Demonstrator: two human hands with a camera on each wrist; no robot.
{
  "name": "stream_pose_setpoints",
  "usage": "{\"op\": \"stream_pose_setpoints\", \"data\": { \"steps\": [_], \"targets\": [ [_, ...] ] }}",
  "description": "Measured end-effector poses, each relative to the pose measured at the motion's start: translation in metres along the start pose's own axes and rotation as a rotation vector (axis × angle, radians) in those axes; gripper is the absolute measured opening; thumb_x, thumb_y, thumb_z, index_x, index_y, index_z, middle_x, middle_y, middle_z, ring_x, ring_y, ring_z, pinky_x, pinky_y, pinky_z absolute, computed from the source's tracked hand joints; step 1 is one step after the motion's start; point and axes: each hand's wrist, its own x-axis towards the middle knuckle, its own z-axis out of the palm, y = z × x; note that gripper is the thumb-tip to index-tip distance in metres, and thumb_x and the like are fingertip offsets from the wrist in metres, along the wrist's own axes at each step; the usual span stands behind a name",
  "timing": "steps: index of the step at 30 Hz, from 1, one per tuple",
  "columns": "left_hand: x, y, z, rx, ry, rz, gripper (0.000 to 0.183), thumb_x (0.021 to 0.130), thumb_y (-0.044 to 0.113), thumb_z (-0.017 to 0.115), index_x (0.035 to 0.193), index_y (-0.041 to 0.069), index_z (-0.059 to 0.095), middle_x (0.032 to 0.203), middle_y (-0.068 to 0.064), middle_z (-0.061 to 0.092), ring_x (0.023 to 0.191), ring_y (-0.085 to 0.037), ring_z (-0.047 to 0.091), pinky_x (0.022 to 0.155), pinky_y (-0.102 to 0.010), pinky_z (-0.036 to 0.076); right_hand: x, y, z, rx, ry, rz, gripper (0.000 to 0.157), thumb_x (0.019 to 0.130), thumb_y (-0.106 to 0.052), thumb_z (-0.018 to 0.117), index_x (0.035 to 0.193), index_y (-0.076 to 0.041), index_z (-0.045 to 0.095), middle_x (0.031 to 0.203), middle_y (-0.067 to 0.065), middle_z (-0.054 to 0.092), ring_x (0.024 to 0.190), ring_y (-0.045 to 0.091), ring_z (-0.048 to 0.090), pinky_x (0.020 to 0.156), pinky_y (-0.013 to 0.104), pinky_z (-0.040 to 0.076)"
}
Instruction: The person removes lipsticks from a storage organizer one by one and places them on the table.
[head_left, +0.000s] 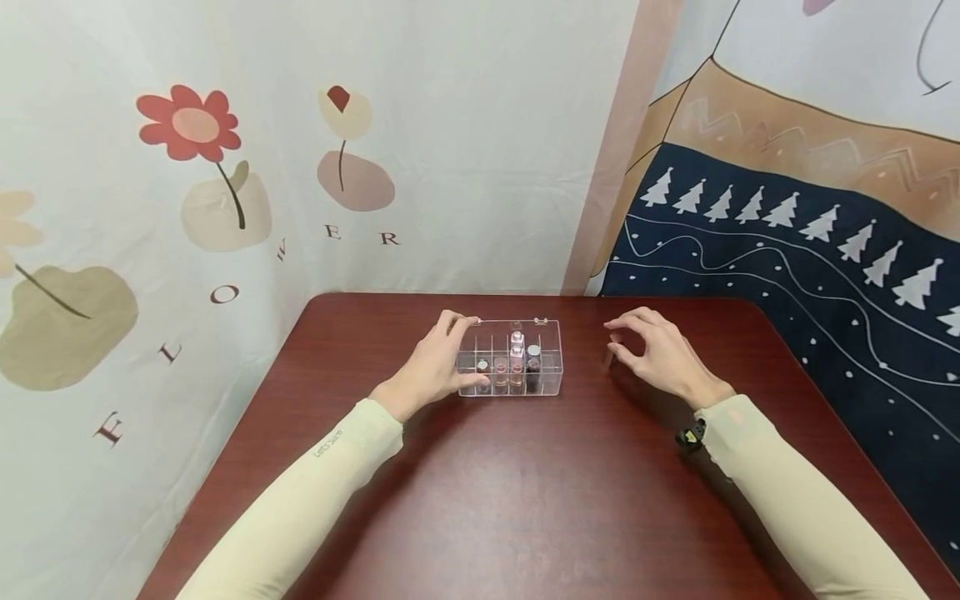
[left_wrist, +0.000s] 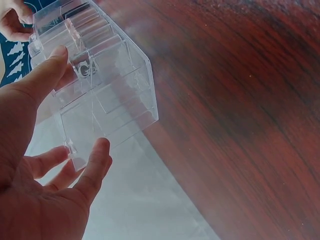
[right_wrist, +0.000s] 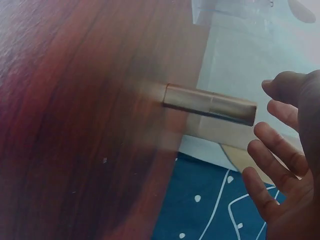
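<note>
Bare hands: two (left hand [head_left: 431,367], right hand [head_left: 663,352]). Clear plastic compartment box [head_left: 551,382]: one. Small capped bottles [head_left: 517,353] inside: at least four, exact count unclear. Shiny gold-brown straight-sided tube [right_wrist: 210,104], 3 o'clock of box: one. Reddish-brown wooden table [head_left: 540,500]: one.

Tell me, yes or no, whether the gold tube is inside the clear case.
No: the gold tube stands on the table by the right hand, outside the clear case.

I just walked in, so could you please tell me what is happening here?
A person's left hand holds a clear compartment box with small bottles inside. Their right hand is at the top of an upright, shiny tube, apparently without gripping it. That tube stands on the table, outside the box.
</note>
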Motion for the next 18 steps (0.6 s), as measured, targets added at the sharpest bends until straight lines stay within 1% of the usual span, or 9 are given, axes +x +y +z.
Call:
{"op": "stream_pose_setpoints", "data": {
  "steps": [3, 6, 12, 14, 18],
  "targets": [
    [-0.001, 0.000, 0.000, -0.005, 0.000, 0.000, 0.104, 0.088, 0.037, 0.106, 0.170, 0.009, 0.049, 0.158, -0.020, 0.050, 0.120, -0.041, 0.072, 0.109, -0.058, 0.064, 0.001, -0.005, -0.001, -0.002, 0.003, -0.001, 0.038, 0.104, -0.016, 0.087, 0.142, -0.015, 0.081, 0.143, 0.014, 0.075, 0.135, 0.040, 0.068, 0.118, 0.071, 0.055],
    [-0.001, 0.001, 0.000, -0.006, 0.000, -0.001, 0.104, 0.088, 0.037, 0.106, 0.171, 0.009, 0.048, 0.158, -0.021, 0.050, 0.121, -0.041, 0.071, 0.109, -0.059, 0.064, 0.002, -0.012, -0.003, 0.000, 0.020, -0.022, 0.039, 0.103, -0.015, 0.088, 0.142, -0.015, 0.081, 0.143, 0.014, 0.075, 0.136, 0.040, 0.066, 0.118, 0.073, 0.052],
    [0.000, 0.000, 0.002, -0.009, 0.001, -0.003, 0.105, 0.088, 0.036, 0.106, 0.170, 0.007, 0.048, 0.158, -0.021, 0.050, 0.124, -0.042, 0.071, 0.110, -0.059, 0.063, 0.007, -0.024, -0.002, -0.001, 0.053, -0.077, 0.041, 0.101, -0.014, 0.090, 0.141, -0.016, 0.082, 0.142, 0.012, 0.076, 0.134, 0.037, 0.066, 0.117, 0.068, 0.053],
    [0.000, -0.001, 0.002, -0.009, 0.001, -0.002, 0.105, 0.088, 0.036, 0.106, 0.170, 0.006, 0.049, 0.158, -0.021, 0.050, 0.124, -0.043, 0.071, 0.111, -0.059, 0.063, 0.008, -0.028, -0.001, -0.004, 0.060, -0.095, 0.040, 0.101, -0.015, 0.090, 0.141, -0.016, 0.082, 0.142, 0.012, 0.076, 0.129, 0.034, 0.068, 0.113, 0.064, 0.055],
    [0.000, -0.001, 0.001, -0.004, 0.003, -0.003, 0.107, 0.087, 0.038, 0.107, 0.170, 0.006, 0.049, 0.158, -0.021, 0.051, 0.126, -0.043, 0.071, 0.112, -0.059, 0.063, 0.012, -0.036, -0.001, -0.007, 0.071, -0.138, 0.040, 0.101, -0.014, 0.091, 0.141, -0.016, 0.082, 0.140, 0.010, 0.077, 0.114, 0.028, 0.071, 0.097, 0.054, 0.062]
  ]
}}
